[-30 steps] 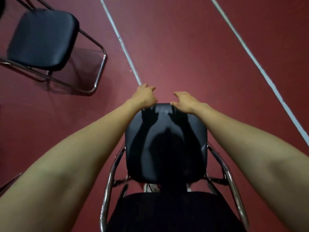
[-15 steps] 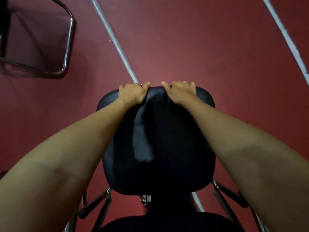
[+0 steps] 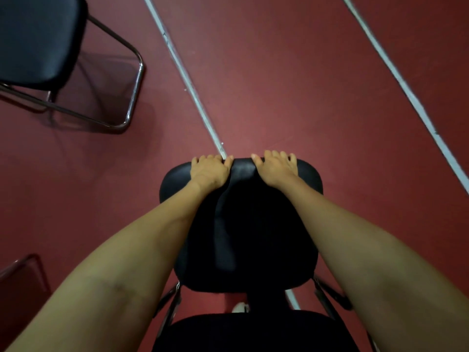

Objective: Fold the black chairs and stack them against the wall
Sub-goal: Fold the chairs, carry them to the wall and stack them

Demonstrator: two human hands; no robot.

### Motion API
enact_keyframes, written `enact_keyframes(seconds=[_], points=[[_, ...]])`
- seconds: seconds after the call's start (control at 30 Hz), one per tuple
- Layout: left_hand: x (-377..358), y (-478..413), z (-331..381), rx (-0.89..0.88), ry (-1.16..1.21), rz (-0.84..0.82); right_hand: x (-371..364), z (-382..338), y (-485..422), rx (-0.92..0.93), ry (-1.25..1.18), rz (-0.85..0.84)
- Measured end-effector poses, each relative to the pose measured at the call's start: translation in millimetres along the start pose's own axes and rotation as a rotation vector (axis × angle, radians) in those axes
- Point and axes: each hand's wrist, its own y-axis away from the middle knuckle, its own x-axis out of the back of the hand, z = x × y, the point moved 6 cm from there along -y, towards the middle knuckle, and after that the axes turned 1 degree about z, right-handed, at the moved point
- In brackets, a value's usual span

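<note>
A black padded folding chair stands right below me. Its seat (image 3: 243, 232) fills the middle of the view, and its black backrest (image 3: 253, 334) lies at the bottom edge. My left hand (image 3: 209, 172) grips the far front edge of the seat with its fingers curled over it. My right hand (image 3: 276, 171) grips the same edge a little to the right. Chrome frame tubes (image 3: 168, 303) show on both sides under the seat. A second black chair (image 3: 38, 39) stands unfolded at the top left on its chrome base.
The floor is dark red with two pale lines (image 3: 182, 74) running diagonally across it. Part of another chrome frame (image 3: 22, 265) shows at the lower left edge. Open floor lies ahead and to the right.
Both hands moved from the top edge of the seat onto a wider grip on its far edge. The seat fills more of the view, and the second chair is back at top left.
</note>
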Motion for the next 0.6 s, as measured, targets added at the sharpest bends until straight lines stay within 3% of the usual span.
enact_keyframes(seconds=[0.27,0.6], points=[[8.2,137.8,-6.3,-0.050,0.058,0.074,4.7,1.7,138.2,0.041,0.024,0.118],[-9.1,278.5,-12.8,-0.089,0.079,0.097,-12.1,7.7,273.4,0.046,0.005,0.119]])
